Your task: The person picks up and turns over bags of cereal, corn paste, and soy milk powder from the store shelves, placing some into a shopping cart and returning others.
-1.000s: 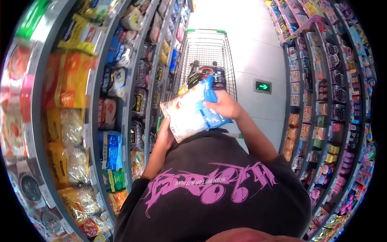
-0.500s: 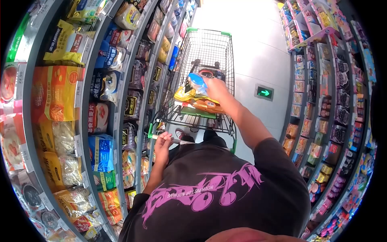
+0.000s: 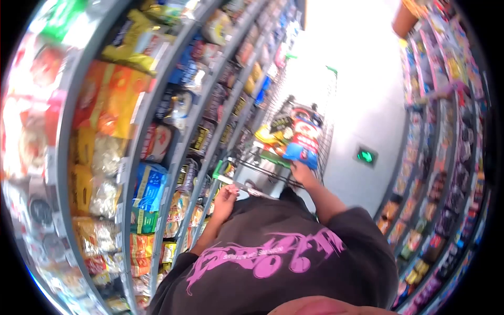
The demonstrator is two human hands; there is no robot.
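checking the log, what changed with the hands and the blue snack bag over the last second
The blue snack bag went from both hands at the chest forward into the shopping cart. The right hand has let it go and drawn back to the cart's near edge; the left hand dropped to the handle. The shelves stay stocked.

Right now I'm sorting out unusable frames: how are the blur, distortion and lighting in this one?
Head view: motion blur smears the shelves and the cart, so labels are unreadable; fisheye distortion bends the shelf lines and leaves black corners; the aisle floor is blown out white; both hands, left hand and right hand, look soft.
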